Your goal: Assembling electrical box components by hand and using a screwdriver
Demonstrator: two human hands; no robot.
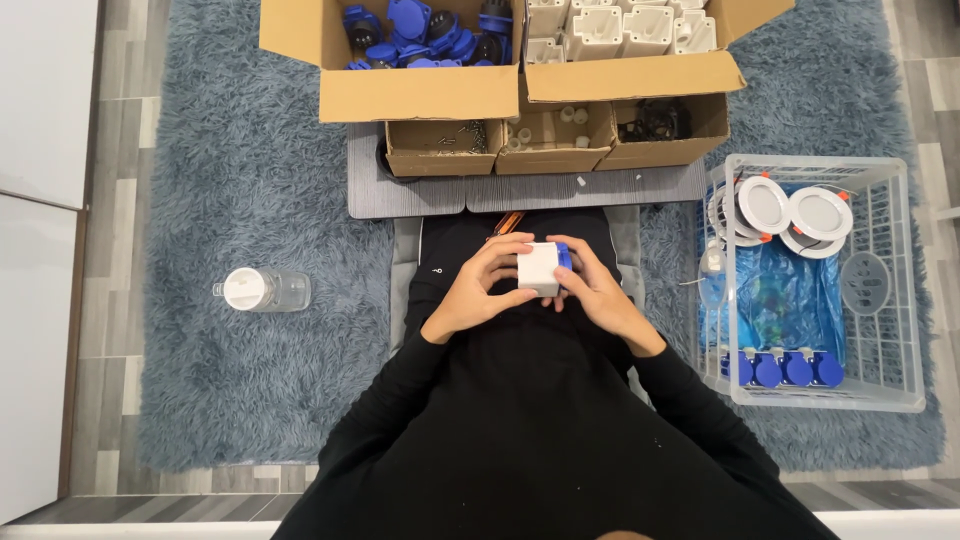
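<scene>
The person is sitting in black clothing, both hands meeting over the lap. The left hand [480, 285] and the right hand [592, 290] are pressing in from either side on a small white box housing [538, 268], fingers curled around it, with a blue part [565, 258] showing at its right edge. Just beyond the hands an orange-handled tool [507, 222] is lying on the lap. To the left, a clear plastic bottle with a white cap [262, 289] is lying on the shaggy blue-grey rug [250, 400]. To the right, a clear plastic crate [905, 300] is holding round white downlights [790, 212] and a near row of blue-capped units [785, 369]. Farther off, a grey low table [420, 195] is carrying three small cardboard boxes [445, 150], and behind them large cartons are holding blue socket covers [420, 30] and white housings [620, 28].
</scene>
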